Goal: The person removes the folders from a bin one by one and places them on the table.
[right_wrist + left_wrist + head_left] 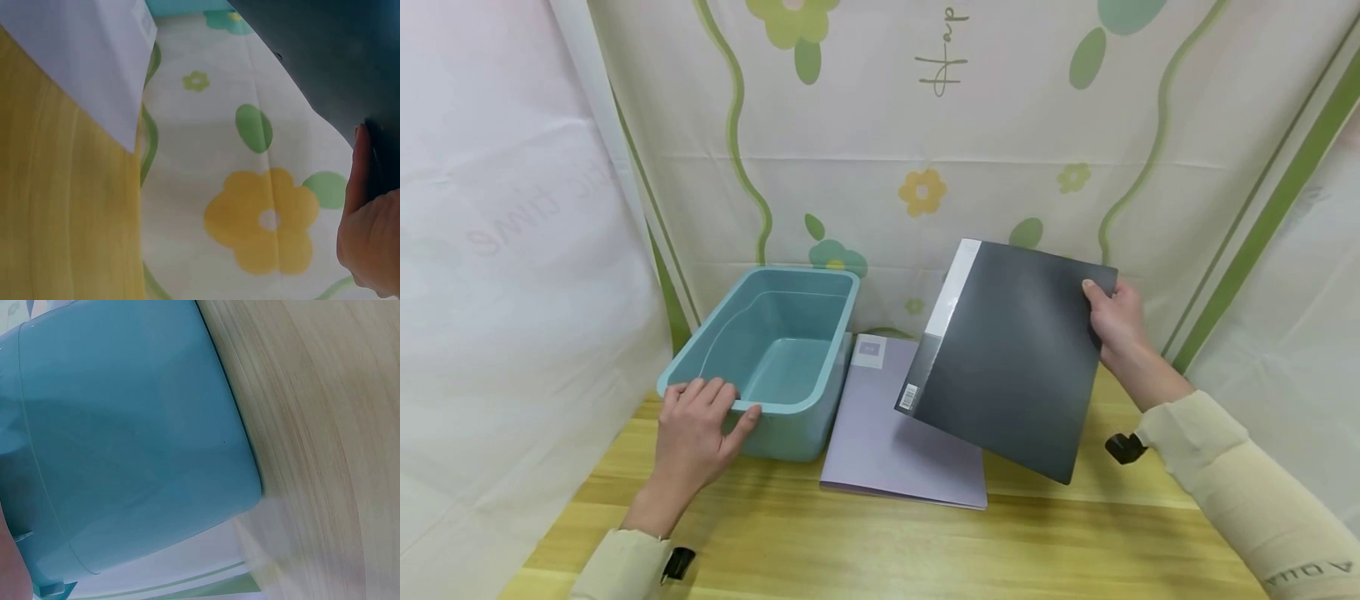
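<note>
My right hand (1117, 323) pinches a black folder (1015, 350) near its upper right corner, thumb on the front cover. The folder is held tilted in the air, its white spine strip to the left, partly over a lilac folder (895, 433). That lilac folder lies flat on the table beside a blue-green plastic bin (831, 392). My left hand (696, 429) grips the bin's near rim, fingers curled over it and thumb along the edge. The left wrist view shows the bin's outer wall (137, 437) standing on the wood.
The light wooden table (820, 550) backs onto a white curtain (865, 100) printed with flowers. More white fabric (512, 292) hangs at the left and right sides. Small black devices (1126, 448) sit at both wrists.
</note>
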{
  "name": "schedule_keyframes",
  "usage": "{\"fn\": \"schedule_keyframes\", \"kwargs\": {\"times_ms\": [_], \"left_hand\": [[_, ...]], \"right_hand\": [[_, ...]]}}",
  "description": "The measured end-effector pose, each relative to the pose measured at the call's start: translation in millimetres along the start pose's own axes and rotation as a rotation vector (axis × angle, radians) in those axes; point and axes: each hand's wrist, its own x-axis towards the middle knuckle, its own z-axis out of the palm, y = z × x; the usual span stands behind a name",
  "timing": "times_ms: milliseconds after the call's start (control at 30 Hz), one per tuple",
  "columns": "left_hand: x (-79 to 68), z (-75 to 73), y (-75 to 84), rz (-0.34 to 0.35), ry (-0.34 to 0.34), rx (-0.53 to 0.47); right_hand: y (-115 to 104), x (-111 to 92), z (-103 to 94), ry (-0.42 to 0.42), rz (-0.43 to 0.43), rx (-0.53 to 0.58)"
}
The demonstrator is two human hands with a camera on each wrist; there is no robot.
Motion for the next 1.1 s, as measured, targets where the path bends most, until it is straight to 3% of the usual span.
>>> {"fn": "schedule_keyframes", "kwargs": {"times_ms": [633, 867, 1100], "left_hand": [[-0.6, -2.4, 1.8, -0.001, 0.017, -0.009], [1.1, -0.7, 2.1, 0.007, 0.045, -0.02], [0.6, -1.7, 1.6, 0.005, 0.017, -0.012]], "right_hand": [[34.9, -1.5, -48.2, -0.063, 0.01, 0.029], [48.4, -5.4, -64.7, -0.092, -0.001, -0.019], [57.7, -9.1, -74.1, -0.14, -0.009, -0.104]]}}
